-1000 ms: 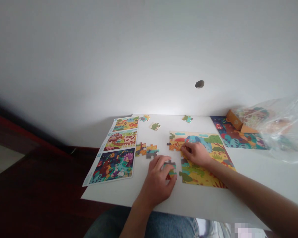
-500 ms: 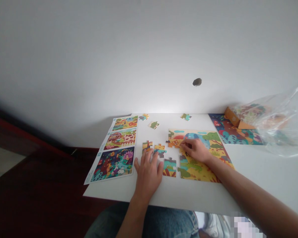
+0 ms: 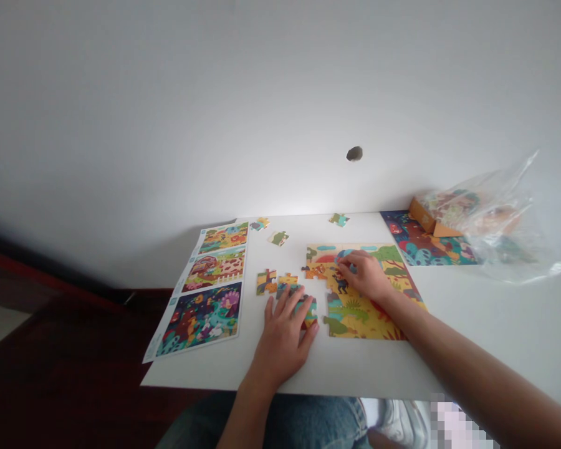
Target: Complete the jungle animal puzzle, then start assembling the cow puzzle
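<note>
My left hand [image 3: 284, 333] rests with fingers spread on loose jigsaw pieces. It partly covers a teal and red piece [image 3: 311, 310], and its fingertips touch a yellow and blue piece [image 3: 288, 280]. Just left of these lies a brown and yellow piece [image 3: 265, 282]. My right hand [image 3: 367, 277] is over the partly assembled animal jigsaw [image 3: 369, 318], thumb and fingers pinched near the blue elephant; whatever is between the fingertips is hidden. An orange tiger piece [image 3: 315, 271] sits at the left edge of the assembled part.
Three more loose pieces lie at the back: one left [image 3: 260, 223], a green one [image 3: 279, 238] and a teal one [image 3: 339, 219]. A picture sheet [image 3: 243, 274] lies left. At right are a dark completed picture [image 3: 397, 227], an orange box [image 3: 423, 215] and a clear plastic bag [image 3: 509, 218].
My left hand has shifted right and now covers part of the teal and red piece. My right fingertips have moved off the tiger piece, up and right. The whole view has shifted slightly.
</note>
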`<state>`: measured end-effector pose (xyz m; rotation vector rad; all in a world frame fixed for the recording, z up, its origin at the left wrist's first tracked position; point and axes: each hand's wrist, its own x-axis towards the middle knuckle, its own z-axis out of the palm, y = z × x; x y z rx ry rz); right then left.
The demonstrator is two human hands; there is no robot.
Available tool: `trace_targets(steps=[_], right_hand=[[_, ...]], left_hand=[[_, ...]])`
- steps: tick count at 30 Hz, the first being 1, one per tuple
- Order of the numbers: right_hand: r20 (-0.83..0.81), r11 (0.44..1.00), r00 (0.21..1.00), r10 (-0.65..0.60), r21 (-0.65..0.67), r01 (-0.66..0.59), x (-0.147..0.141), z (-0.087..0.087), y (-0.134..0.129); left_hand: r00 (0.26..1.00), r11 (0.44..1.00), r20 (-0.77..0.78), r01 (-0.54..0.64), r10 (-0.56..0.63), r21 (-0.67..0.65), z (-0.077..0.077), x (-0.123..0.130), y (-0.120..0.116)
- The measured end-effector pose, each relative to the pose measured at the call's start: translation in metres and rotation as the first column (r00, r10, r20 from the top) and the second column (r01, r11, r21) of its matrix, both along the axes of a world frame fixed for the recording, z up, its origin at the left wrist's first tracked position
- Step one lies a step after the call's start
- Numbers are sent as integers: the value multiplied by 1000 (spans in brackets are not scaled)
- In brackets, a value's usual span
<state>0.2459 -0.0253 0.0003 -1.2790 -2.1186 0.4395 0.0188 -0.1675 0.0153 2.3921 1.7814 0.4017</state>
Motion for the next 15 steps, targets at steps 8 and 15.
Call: trace_targets(steps=[8,15], right_hand=[[246,942,912,-329,15,336,21,3,14],[370,960,902,-222,-81,269,26,3,15]], left_hand=[[1000,1000,5,-22,22,15,-8,-4,1],[999,999,21,-28,28,17,-7,-3,2]])
